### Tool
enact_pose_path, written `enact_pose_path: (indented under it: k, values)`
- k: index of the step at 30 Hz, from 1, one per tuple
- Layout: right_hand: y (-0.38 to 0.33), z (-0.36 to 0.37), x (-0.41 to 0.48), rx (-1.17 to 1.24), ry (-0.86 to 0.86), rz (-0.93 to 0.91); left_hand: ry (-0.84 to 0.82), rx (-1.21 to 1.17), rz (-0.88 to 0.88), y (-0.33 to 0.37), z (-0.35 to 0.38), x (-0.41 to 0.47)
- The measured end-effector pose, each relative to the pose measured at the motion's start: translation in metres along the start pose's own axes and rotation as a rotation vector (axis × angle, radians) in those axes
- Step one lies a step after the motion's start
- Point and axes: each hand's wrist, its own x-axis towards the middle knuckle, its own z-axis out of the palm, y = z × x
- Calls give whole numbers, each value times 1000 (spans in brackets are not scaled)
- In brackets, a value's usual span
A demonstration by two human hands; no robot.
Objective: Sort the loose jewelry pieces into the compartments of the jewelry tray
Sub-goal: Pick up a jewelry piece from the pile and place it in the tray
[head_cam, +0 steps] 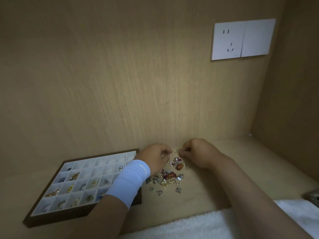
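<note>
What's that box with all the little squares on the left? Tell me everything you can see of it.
The jewelry tray is a shallow rectangular box with a dark brown, wood-looking frame and a pale lining divided into small square compartments. It lies flat and at an angle on the light wooden surface. Many near compartments hold small gold, silver or blue pieces; the far row looks mostly empty. The left forearm, wearing a white wristband, crosses over its right end.
</note>
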Motion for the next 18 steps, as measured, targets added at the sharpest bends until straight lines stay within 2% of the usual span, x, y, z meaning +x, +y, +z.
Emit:
enact_pose_path:
  k: [2,8,12,18]
  values:
    - [-2,1,-1,63,22,-19,20,-53,11,3,1,0]
    - [-22,-11,-6,540,112,-93,58,-407,-24,15,0,3]
    - [-36,-19,-7,682,138,-135,56,-591,-33,16,-12,-2]
    - [-49,-15,-7,642,126,-153,81,-456,-24,-5,-39,-16]
